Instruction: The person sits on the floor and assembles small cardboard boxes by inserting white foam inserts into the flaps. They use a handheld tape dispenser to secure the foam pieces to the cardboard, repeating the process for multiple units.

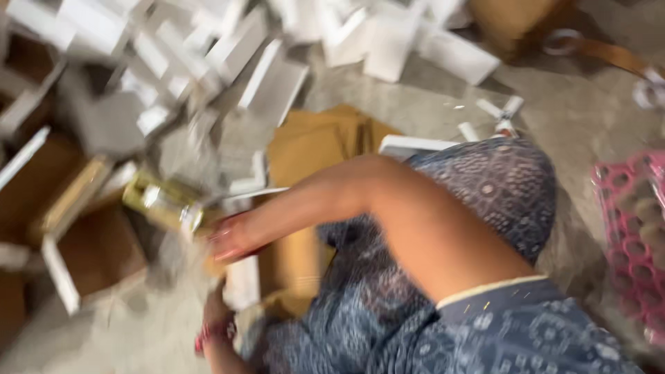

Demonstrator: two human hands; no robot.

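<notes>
While my right hand reaches across my knee, its fingers stretch out towards a gold-coloured bottle with a shiny metal end, touching or nearly so; blur keeps me from telling whether they close on it. That bottle lies low over the grey floor, long axis slanting from upper left down to lower right, metal end pointing at my fingertips. My left hand, bangle at the wrist, sits lower, beside a white box; I cannot tell its grip. Flat white cartons are heaped beyond, brown cardboard under my arm, a pink tray far right
</notes>
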